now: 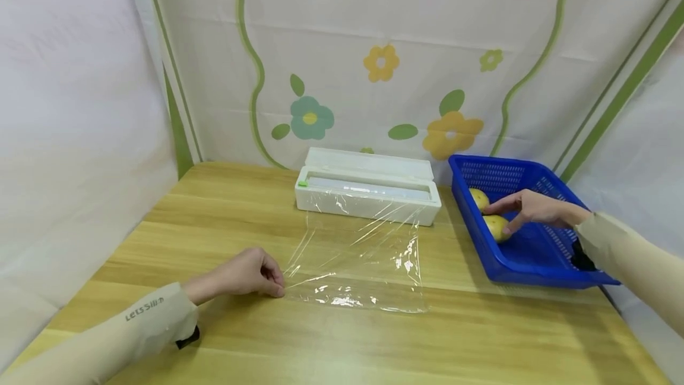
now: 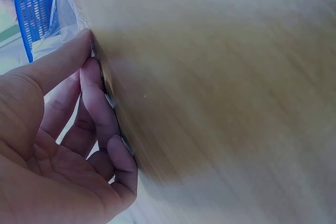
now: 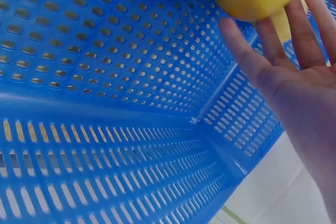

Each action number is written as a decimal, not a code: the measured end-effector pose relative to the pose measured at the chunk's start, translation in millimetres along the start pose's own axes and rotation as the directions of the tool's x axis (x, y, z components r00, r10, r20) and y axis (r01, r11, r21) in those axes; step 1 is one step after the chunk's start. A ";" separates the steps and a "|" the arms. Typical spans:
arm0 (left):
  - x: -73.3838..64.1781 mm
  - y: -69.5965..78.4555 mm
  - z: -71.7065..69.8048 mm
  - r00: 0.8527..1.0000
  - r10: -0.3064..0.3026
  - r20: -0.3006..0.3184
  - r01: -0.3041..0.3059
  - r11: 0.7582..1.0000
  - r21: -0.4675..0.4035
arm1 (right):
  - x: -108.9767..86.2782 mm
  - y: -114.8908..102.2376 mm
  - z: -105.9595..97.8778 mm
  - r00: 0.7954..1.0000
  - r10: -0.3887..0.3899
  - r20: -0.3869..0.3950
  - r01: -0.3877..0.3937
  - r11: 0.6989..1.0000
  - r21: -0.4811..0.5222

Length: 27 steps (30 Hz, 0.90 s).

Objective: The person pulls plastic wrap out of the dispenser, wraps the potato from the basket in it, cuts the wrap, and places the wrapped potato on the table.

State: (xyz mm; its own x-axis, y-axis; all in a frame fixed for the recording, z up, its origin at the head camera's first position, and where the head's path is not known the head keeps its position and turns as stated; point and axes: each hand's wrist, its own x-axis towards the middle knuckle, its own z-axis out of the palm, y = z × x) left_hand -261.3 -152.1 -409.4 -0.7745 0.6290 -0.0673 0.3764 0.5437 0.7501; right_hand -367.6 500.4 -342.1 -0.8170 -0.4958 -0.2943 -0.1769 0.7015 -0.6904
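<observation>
Pinching near left corner of clear film (image 1: 363,266) with left hand (image 1: 237,273); gripping nearer yellow fruit (image 1: 496,228), in blue basket (image 1: 545,277), between thumb and fingers of right hand (image 1: 537,210). Keep film low and taut over table (image 1: 347,352) from white box (image 1: 427,212) to avoid self-cling; grip fruit lightly, clear of second fruit (image 1: 479,198). Can read roughly "LETSSI" on left sleeve (image 1: 152,311); ending unclear.

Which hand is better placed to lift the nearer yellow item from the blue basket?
Probably the right hand: it reaches inside the blue basket, at the nearer yellow item. The left hand is outside, at a corner of the clear film.
</observation>
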 end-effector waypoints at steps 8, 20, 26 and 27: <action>0.2 0.2 3.9 1.000 0.003 0.004 -0.003 1.000 -0.001 | 1.5 2.6 10.3 0.998 0.063 -0.026 -0.066 0.988 -0.136; -3.1 2.6 1.0 1.000 -0.005 -0.001 0.005 1.000 0.011 | 8.3 -0.8 8.2 1.000 0.004 0.027 0.002 0.978 -0.209; -2.0 4.9 0.2 1.000 0.009 -0.003 -0.009 1.000 0.014 | 6.8 -3.0 8.7 0.999 0.037 -0.025 -0.041 0.977 -0.209; -2.0 5.1 0.3 1.000 0.010 -0.001 -0.010 1.000 0.013 | 5.9 -3.4 8.4 0.999 0.042 -0.031 -0.047 0.977 -0.207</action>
State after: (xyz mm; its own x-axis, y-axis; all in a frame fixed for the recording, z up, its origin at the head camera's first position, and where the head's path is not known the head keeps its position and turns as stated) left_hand -257.6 -150.3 -405.7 -0.7713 0.6337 -0.0592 0.3907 0.5448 0.7420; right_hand -367.2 490.8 -347.1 -0.8403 -0.4500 -0.3022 -0.2481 0.8150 -0.5237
